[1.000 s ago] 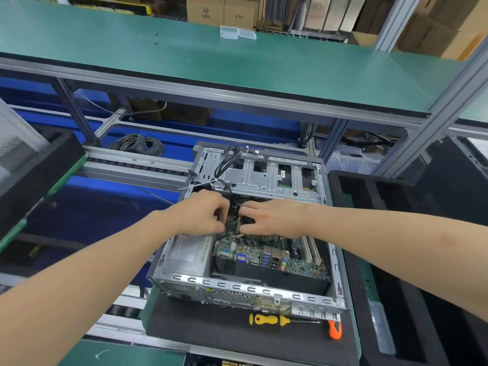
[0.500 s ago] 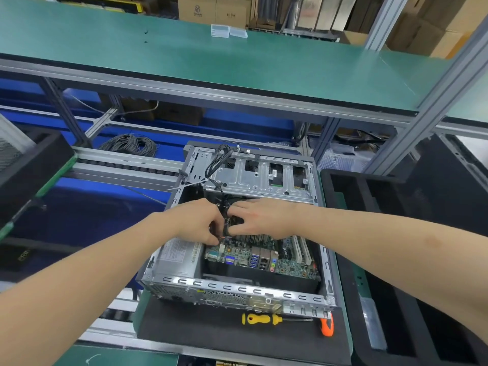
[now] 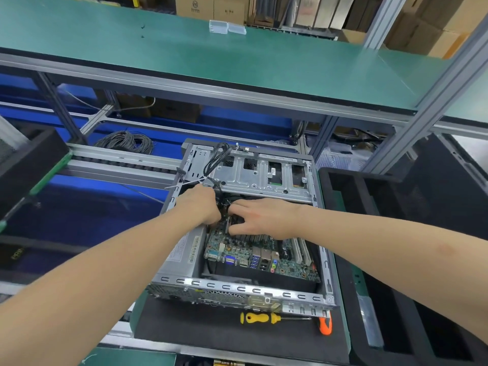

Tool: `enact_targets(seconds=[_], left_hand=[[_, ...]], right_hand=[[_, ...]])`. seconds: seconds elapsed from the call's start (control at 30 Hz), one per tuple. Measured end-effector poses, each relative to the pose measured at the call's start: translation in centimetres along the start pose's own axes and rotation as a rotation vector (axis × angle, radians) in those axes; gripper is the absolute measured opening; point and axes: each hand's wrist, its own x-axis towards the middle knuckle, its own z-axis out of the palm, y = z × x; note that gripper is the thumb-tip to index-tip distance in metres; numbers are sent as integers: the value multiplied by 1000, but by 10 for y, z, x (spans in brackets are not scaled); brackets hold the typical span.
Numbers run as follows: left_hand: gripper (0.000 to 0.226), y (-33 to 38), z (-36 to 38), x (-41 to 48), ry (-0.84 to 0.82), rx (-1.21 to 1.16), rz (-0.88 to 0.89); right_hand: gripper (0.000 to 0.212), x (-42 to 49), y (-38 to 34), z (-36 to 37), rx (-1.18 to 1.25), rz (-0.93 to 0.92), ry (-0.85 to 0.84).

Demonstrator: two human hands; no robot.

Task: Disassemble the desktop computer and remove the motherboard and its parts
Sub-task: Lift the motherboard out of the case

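**Both hands down in the open case**

Open desktop case flat on a black mat, lid off, at the middle of the bench. Inside, toward the near side, the green motherboard, its port block facing the near rail. To its left, a silver power supply with a label on top. Across the far half of the case, a grey metal drive bracket, with black cables looping over its left end and down into the case.

Left hand at the far left of the board, knuckles up, fingers curled downward into the case; fingertips hidden, so cannot tell what they hold. Right hand just beside it, reaching leftward over the heatsink fins: fingers slightly spread, thumb opposed below them, gripping a black cooler between thumb and fingers. Hands nearly touching.

On the mat just in front of the case, a yellow screwdriver lying sideways; near its tip, an orange handle. Right of the mat, a black foam tray. Behind and to the left, a coil of grey wire. Above, a green shelf with two clear plastic boxes at its far edge.
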Motion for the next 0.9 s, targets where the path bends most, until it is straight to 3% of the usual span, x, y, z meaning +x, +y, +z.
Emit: enact_targets(seconds=[0.43,0.73,0.9], left_hand=[[22,-11,-3,6,-142,-279,111],[21,-24,-8,2,-134,-224,312],[8,-28,-5,1,-111,-236,398]], right_hand=[[83,-3,-17,-3,38,7,17],[83,-8,-1,-8,123,44,8],[80,-12,-4,-13,150,24,59]])
